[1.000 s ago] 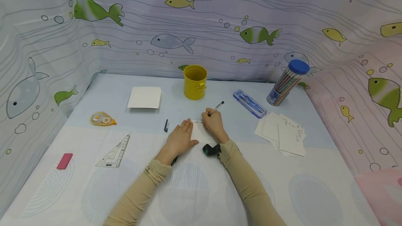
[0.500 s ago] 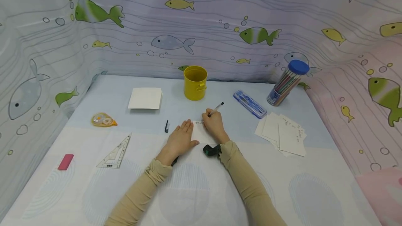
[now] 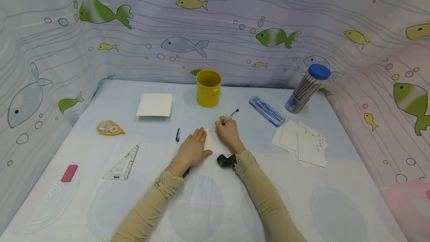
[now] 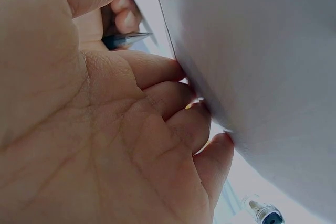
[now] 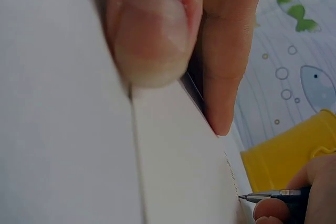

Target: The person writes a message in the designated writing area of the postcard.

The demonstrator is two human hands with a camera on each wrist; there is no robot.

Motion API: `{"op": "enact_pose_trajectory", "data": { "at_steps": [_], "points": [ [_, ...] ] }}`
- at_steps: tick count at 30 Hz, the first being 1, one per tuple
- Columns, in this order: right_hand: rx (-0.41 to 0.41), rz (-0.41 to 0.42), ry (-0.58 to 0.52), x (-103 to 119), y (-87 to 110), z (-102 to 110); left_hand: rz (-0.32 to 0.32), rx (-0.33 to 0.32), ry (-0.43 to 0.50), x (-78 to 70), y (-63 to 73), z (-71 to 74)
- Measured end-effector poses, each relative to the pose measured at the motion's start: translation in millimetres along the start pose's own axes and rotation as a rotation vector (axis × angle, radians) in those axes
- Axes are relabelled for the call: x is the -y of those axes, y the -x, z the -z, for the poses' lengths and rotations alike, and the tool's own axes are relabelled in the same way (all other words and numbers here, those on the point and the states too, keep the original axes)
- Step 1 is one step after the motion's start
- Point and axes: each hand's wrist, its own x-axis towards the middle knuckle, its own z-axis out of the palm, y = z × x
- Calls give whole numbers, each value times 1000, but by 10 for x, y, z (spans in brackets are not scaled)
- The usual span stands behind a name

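Observation:
My left hand [image 3: 191, 149] lies flat on the left part of a small sheet of white paper [image 3: 215, 144], fingers extended, thumb near its lower edge. In the right wrist view the left thumb [image 5: 152, 40] looms large over the paper. My right hand [image 3: 230, 133] pinches a gel pen [image 3: 231, 115] with a clear barrel, its rear end tilted up to the right. The pen tip [image 5: 247, 197] meets the paper at the end of a short row of small written marks [image 5: 231, 171]. Left of the left hand lies the black pen cap [image 3: 177, 135].
At the back stand a yellow bucket [image 3: 209, 89] and a pencil jar [image 3: 307, 89]. A blue case [image 3: 267, 111] and written sheets [image 3: 310, 145] lie right. Leftward are blank paper [image 3: 155, 105], correction tape [image 3: 110, 127], a set square [image 3: 122, 163] and a pink eraser [image 3: 69, 173].
The row of marks by the right fingers looks slightly longer than a second ago. Both hands keep almost the same place; the pen shifts only slightly.

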Motion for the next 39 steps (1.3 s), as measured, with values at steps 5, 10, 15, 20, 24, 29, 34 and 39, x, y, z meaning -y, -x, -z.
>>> {"op": "enact_pose_trajectory", "data": {
  "at_steps": [5,10,15,20,24,29,34,39],
  "points": [
    [10,-7,20,-3,-6,1,-1,3,-7,-4,0,1],
    [13,-16,31,-11,-5,8,-4,2,-2,-11,0,-6],
    [-15,-13,-47,-14,12,16,-6,9,-10,-23,7,4],
    [-79,9,-120,-26,4,16,-11,-2,-13,-24,1,32],
    [-82,-8,-112,-31,15,21,-9,7,-15,-17,-4,30],
    [-55,-42,-86,-31,28,31,-7,5,-12,-5,-11,24],
    [-24,-51,-55,-36,35,35,-6,4,-16,-1,-11,16],
    [-17,-44,-35,-39,29,33,-2,4,-10,-14,-2,20]
  ]
}}
